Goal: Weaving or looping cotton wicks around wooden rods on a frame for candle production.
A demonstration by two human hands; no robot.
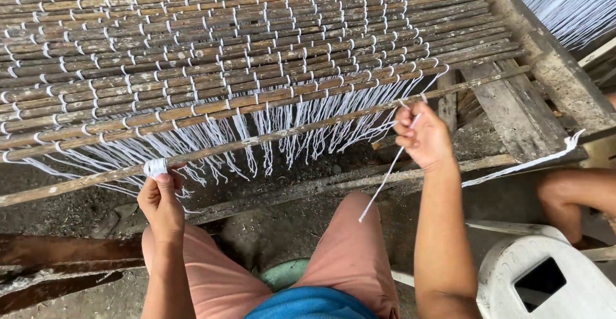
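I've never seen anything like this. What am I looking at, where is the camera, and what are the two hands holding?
The single picture comes from a camera worn on a person's head, looking down at their own arms and knees. In front lies a mat of thin brown sticks bound in rows with white string, stretched on a rough wooden frame. Loose string ends hang from its near edge. The left hand grips a small wad of white string against the nearest stick. The right hand pinches a single white strand that trails down. A white plastic stool stands at the right, beside another person's bare leg.
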